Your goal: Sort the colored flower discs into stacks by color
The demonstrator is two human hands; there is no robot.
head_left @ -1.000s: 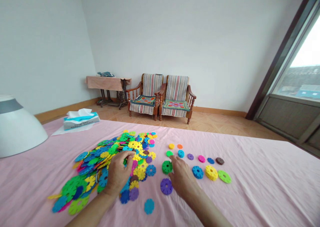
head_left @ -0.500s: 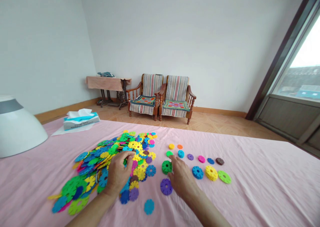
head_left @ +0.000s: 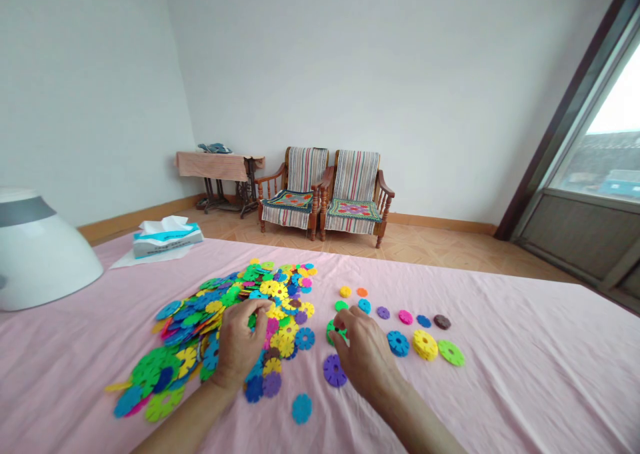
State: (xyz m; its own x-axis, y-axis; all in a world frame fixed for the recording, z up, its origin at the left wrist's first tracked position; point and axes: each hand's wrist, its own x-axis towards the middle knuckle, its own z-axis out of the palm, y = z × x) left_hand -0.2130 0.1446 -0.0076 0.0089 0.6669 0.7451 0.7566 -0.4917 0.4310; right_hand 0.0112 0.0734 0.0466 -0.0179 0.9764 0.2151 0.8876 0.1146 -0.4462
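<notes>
My left hand point(head_left: 241, 343) hovers over a large pile of plastic snowflake discs point(head_left: 200, 311) in many colours. Its thumb and index fingertips are close together in a pinch, and what lies between them, if anything, I cannot make out. My right hand point(head_left: 367, 347) is over a green snowflake disc stack point(head_left: 332, 333), partly covering it. Thumb and index finger stand apart there, with green showing in the gap. Close below lies a large purple disc point(head_left: 335, 371). Right of that hand are a blue disc stack point(head_left: 398, 343), a yellow disc stack point(head_left: 425, 345) and a lime disc point(head_left: 451, 353).
Small discs form a loose row behind, among them a pink disc point(head_left: 405, 317) and a brown disc point(head_left: 443, 321). A single blue disc point(head_left: 302, 409) lies near the front. On the pink cloth point(head_left: 525, 374) at left are a tissue box point(head_left: 167, 239) and a white rounded object point(head_left: 47, 261).
My right thumb and index finger have parted over the green stack, showing more of it between them. My left hand stays nearly in place. The whole view has shifted slightly.
</notes>
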